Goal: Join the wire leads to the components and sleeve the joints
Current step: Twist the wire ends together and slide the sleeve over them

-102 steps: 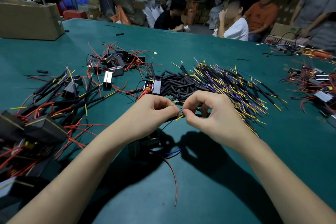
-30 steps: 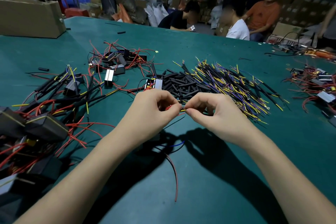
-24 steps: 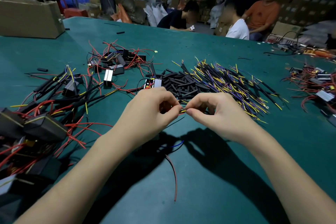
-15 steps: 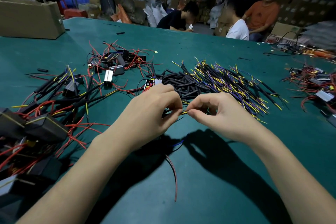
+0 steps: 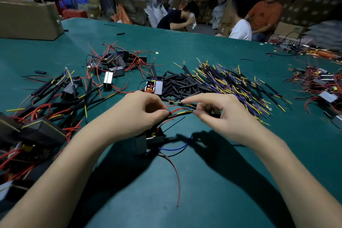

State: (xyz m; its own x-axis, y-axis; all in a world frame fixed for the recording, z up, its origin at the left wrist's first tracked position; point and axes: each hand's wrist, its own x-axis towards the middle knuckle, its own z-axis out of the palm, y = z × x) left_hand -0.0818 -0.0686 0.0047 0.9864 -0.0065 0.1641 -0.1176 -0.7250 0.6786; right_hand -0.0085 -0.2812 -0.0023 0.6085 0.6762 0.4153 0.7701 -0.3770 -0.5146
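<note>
My left hand [image 5: 137,114] pinches the red and black leads of a black component [image 5: 148,139] that stands on the green table under my wrist. Between my two hands runs a wire lead [image 5: 182,113] with a yellow band and a black sleeve. My right hand [image 5: 220,114] pinches the far end of that lead between thumb and middle finger, its forefinger stretched out above. A blue wire [image 5: 175,147] and a long red wire [image 5: 175,177] trail from the component toward me.
A heap of black sleeve tubes [image 5: 180,84] and a pile of yellow-tipped leads [image 5: 231,85] lie just beyond my hands. Sleeved components [image 5: 42,129] crowd the left, unwired ones [image 5: 114,65] sit farther back. A cardboard box [image 5: 27,18] stands far left; several people sit across the table.
My hands have drawn a little apart, and the banded lead now shows between them. My right forefinger has lifted and straightened. The component under my left wrist has come into view.
</note>
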